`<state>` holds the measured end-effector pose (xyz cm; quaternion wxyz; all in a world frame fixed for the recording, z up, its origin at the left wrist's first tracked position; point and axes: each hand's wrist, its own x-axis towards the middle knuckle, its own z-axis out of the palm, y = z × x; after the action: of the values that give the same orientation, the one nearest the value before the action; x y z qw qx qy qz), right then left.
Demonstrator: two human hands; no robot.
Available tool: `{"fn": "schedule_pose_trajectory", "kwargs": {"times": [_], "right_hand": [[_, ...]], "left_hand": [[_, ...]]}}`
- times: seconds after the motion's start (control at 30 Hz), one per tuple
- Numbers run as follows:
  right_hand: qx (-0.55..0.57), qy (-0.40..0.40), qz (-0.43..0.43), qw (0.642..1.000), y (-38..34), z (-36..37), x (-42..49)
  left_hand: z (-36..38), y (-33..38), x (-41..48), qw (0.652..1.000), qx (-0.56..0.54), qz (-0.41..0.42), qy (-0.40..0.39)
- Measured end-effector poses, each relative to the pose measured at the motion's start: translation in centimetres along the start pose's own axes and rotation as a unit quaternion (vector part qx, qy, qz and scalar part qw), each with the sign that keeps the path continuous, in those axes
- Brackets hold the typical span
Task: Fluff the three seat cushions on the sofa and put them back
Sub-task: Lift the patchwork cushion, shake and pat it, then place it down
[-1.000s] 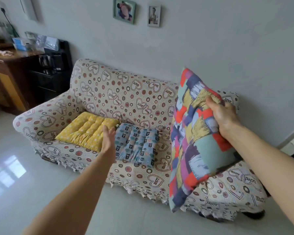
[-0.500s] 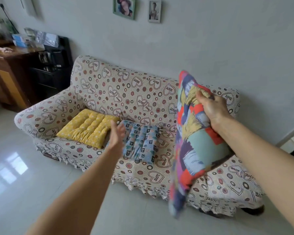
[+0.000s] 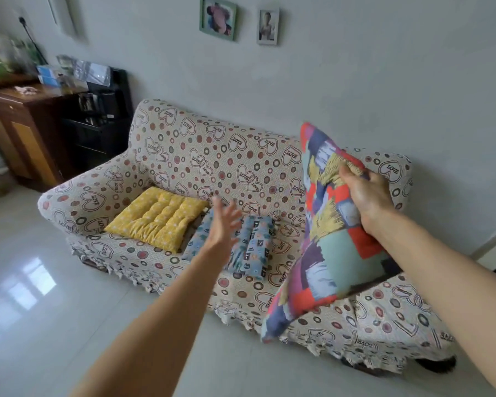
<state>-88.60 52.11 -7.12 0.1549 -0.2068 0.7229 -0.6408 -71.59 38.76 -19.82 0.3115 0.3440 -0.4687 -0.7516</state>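
A multicoloured patchwork cushion [image 3: 330, 253] hangs upright in the air over the right end of the sofa [image 3: 212, 156], gripped at its upper right edge by my right hand [image 3: 367, 196]. My left hand [image 3: 222, 224] is stretched out, fingers spread and empty, in front of a blue patterned cushion [image 3: 252, 247] that lies on the middle of the seat. A yellow quilted cushion [image 3: 158, 217] lies flat on the left seat, touching the blue one.
The sofa wears a cream cover with hearts and dots and stands against a grey wall. A wooden cabinet [image 3: 15, 130] and a black shelf unit [image 3: 100, 121] stand to its left. Glossy tiled floor [image 3: 40, 310] lies in front.
My left hand has risen and swung right, from beside the yellow cushion to in front of the blue one. The patchwork cushion has swung in my right hand's grip.
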Motion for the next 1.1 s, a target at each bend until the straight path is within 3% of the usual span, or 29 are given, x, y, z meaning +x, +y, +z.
{"fn": "schedule_pose_trajectory", "kwargs": {"times": [0.07, 0.13, 0.17, 0.2, 0.23, 0.3, 0.37, 0.4, 0.47, 0.57, 0.67, 0.7, 0.77, 0.83, 0.87, 0.93, 0.97, 1.1], "right_hand": [[0.011, -0.014, 0.002, 1.000, -0.3, -0.3, -0.1], [0.024, -0.028, 0.000, 0.999, -1.2, 0.3, -0.2], [0.036, -0.042, -0.003, 0.998, -1.6, 1.0, -0.5], [0.048, -0.064, -0.007, 0.997, -1.7, 2.3, -0.8], [0.063, -0.088, -0.016, 0.994, -2.1, 3.8, -1.6], [0.053, -0.148, -0.049, 0.986, -2.0, 6.5, -2.8], [0.025, -0.158, -0.066, 0.985, -1.9, 7.0, -2.8], [0.015, -0.136, -0.060, 0.989, -2.0, 6.3, -2.5], [0.022, -0.095, -0.060, 0.993, -2.1, 3.7, -1.0], [0.041, -0.037, -0.036, 0.998, -1.8, 0.4, 0.5], [0.052, 0.030, -0.008, 0.998, -1.4, -0.4, 1.1], [0.060, 0.042, -0.005, 0.997, -1.5, 0.0, 0.9], [0.082, 0.039, -0.004, 0.996, -1.5, 1.7, 0.4], [0.065, 0.004, -0.017, 0.998, -1.5, 3.3, -0.8], [0.051, -0.005, -0.024, 0.998, -1.2, 3.5, -0.6], [0.032, 0.010, -0.030, 0.999, -1.2, 2.6, 0.2], [0.016, 0.014, -0.030, 0.999, -1.3, 1.5, 0.4], [-0.005, -0.056, -0.042, 0.998, -1.7, -1.7, 0.7]], "left_hand": [[-3.0, 1.9, 1.5, 0.991, -0.038, 0.019, 0.125], [-4.2, 2.6, 3.1, 0.958, -0.070, 0.017, 0.279], [-3.6, 2.5, 3.5, 0.941, -0.074, 0.013, 0.330], [-1.7, 2.4, 3.4, 0.941, -0.074, 0.026, 0.330], [0.9, 2.0, 2.8, 0.956, -0.086, 0.037, 0.276], [6.2, 0.7, 1.2, 0.989, -0.120, 0.025, 0.077], [8.1, -1.1, 0.6, 0.992, -0.102, 0.002, -0.075], [7.7, -1.5, -0.2, 0.990, -0.089, -0.003, -0.112], [4.6, -1.5, -0.3, 0.995, -0.049, 0.010, -0.090], [-2.4, -0.3, 1.0, 0.996, -0.015, 0.019, 0.081], [-4.8, 1.6, 1.5, 0.955, -0.108, 0.057, 0.272], [-3.4, 1.4, 1.0, 0.944, -0.109, 0.075, 0.303], [1.7, 0.5, -1.9, 0.958, -0.074, 0.077, 0.265], [5.5, -2.0, -3.5, 0.996, -0.025, 0.048, 0.078], [6.5, -3.4, -3.8, 0.998, 0.029, 0.042, -0.039], [5.7, -4.5, -3.9, 0.968, 0.125, 0.076, -0.204], [5.0, -4.3, -3.6, 0.966, 0.139, 0.079, -0.204], [-1.5, -1.8, -0.4, 0.992, 0.121, 0.042, 0.010]]}}
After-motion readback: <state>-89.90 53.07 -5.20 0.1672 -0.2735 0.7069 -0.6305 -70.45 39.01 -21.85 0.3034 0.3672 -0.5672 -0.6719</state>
